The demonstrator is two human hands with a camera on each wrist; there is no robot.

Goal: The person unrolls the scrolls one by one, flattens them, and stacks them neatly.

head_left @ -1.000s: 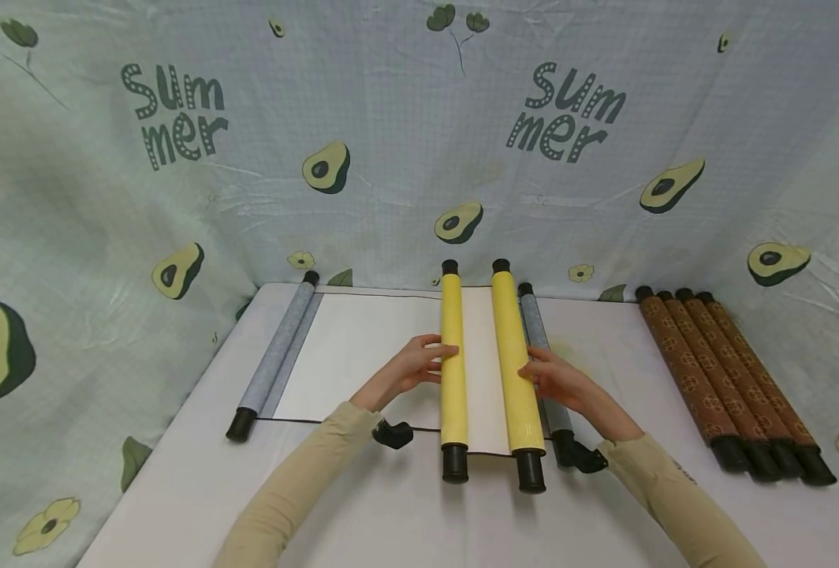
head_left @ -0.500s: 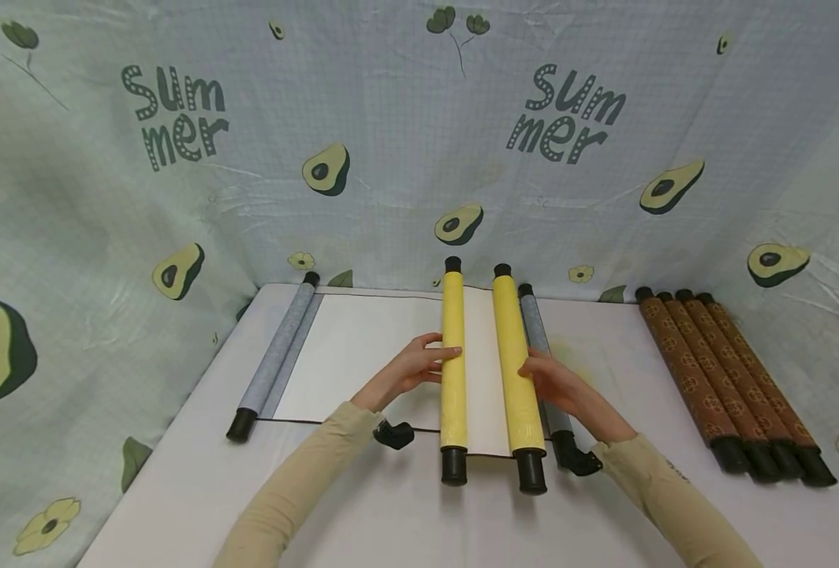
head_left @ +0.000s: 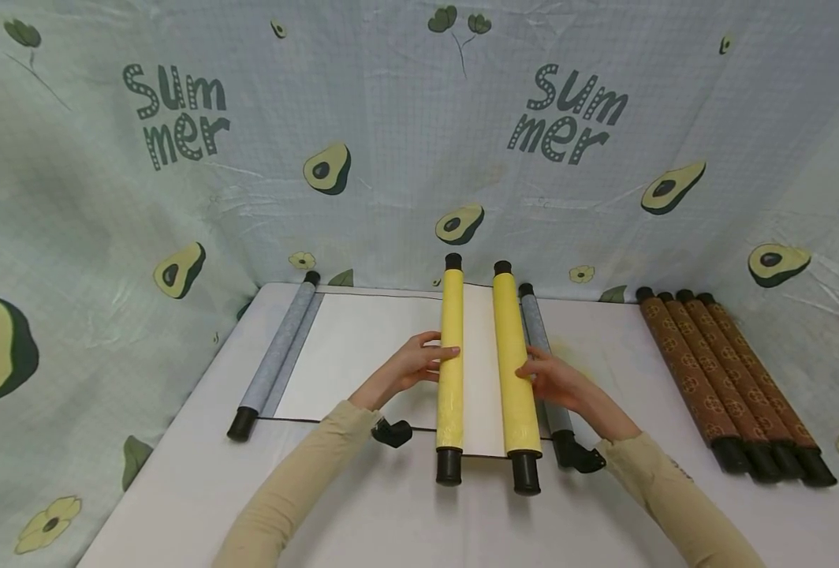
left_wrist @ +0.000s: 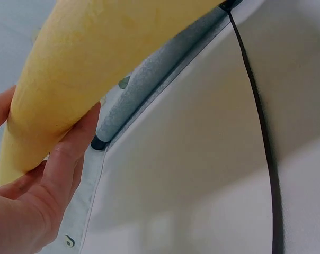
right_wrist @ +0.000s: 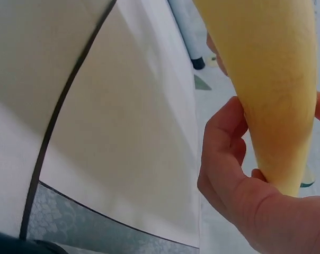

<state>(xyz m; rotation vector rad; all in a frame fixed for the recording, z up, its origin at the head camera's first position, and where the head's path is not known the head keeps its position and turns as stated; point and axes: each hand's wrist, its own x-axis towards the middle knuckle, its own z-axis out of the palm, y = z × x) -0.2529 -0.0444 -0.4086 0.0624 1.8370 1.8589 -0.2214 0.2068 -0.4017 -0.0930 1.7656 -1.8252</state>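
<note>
A yellow scroll with black end knobs is held partly unrolled, a strip of white paper showing between its two rolls. My left hand grips the left roll near its middle, thumb on top and fingers at the side and below. The right roll is gripped by my right hand; the right wrist view shows the fingers curled about the yellow roll. Beneath lies a grey-blue scroll, spread open on the white table. The yellow scroll hides part of its white sheet.
Several brown patterned scrolls with black ends lie side by side at the table's right. A cloth backdrop printed with avocados hangs behind and along both sides. Black wrist devices sit below both wrists.
The yellow scroll has shifted very slightly, its near ends a little to the left and the left roll's far end a touch higher. Both hands keep their grip.
</note>
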